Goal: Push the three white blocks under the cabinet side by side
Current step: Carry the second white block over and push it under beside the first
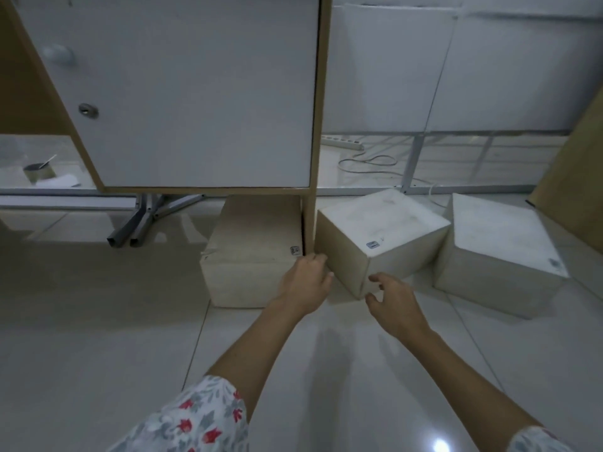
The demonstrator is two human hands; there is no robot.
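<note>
The three blocks are white: the left block (253, 252), lying in shade, looks cream; the middle block (380, 238) has a bright white top and tan-looking sides; the right block (496, 252) is pale grey-white. Each carries a small dark-printed label near a corner. The cabinet (318, 125) has a white door (192, 93) framed in light brown wood, with a grey knob (58, 55). The floor (98, 321) is glossy white tile. Both sleeves, left (192, 419) and right (538, 440), are white with a red and grey floral print.
</note>
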